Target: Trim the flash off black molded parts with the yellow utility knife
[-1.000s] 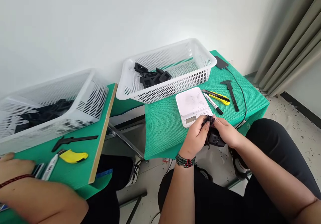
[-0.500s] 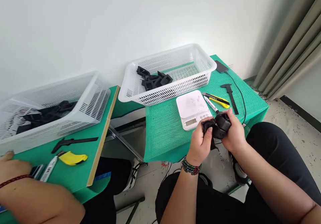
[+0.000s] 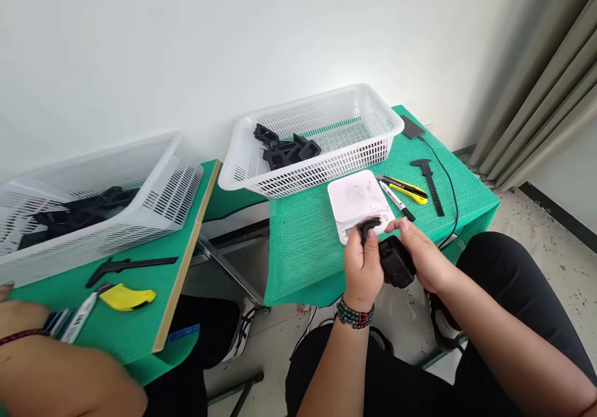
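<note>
My left hand (image 3: 360, 269) is closed on a black plastic part, whose curved end (image 3: 369, 224) sticks up past the thumb. My right hand (image 3: 430, 260) is wrapped round a blocky black part (image 3: 396, 261) close beside it. I cannot tell whether these are one joined piece or two. Both hands are just in front of the white digital scale (image 3: 357, 194), and the left one hides part of its display. Beyond the right hand lie a black-and-white marker (image 3: 396, 201), a yellow-and-black utility knife (image 3: 405, 188) and a black caliper (image 3: 430, 185).
A white plastic basket (image 3: 326, 177) with several black parts (image 3: 289, 149) stands behind the scale. A black flat device (image 3: 412, 127) with a cable lies at the back right. At the left table (image 3: 184, 267), a co-worker's arm (image 3: 69, 367) reaches beside another basket (image 3: 158, 183).
The black part in my hands has been turned, and its blocky end now sits lower. My left hand has shifted slightly left and down. The marker tip shows more fully.
</note>
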The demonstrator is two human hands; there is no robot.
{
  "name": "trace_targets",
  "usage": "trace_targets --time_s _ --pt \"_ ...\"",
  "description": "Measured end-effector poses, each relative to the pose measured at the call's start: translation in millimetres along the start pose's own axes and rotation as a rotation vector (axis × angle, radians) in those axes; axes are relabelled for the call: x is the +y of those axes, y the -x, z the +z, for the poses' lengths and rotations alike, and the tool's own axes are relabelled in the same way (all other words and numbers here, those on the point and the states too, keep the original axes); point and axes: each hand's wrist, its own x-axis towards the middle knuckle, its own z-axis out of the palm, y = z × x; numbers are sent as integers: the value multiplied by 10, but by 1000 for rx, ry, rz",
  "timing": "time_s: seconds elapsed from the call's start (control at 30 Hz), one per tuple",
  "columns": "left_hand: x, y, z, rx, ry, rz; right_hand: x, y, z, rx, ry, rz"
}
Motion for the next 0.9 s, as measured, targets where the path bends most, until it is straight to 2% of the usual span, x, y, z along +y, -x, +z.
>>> trace_targets --time_s 0.07,0.13,0.23,0.33,0.4,0.5,0.57,0.67,0.9 --pt "-36 22 48 257 -5 -35 -5 7 -31 -31 -173 57" --pt "-62 41 95 427 -2 -47 -5 38 -1 -32 -321 34" --pt "-57 60 138 478 -11 -23 17 82 116 41 -482 -24" --pt "5 67 108 358 -25 24 30 69 192 187 -505 -38" --pt "61 55 36 152 -14 49 9 38 179 238 -458 -53" --pt "126 17 -107 -211 10 100 -55 9 103 205 -330 -54" --pt "136 -4 -184 -335 12 112 -96 14 61 133 -221 -25" --pt "100 -5 -239 -362 11 67 -132 39 51 37 -73 15" --pt "54 25 -220 -289 19 -16 -223 43 81 -63 159 1"
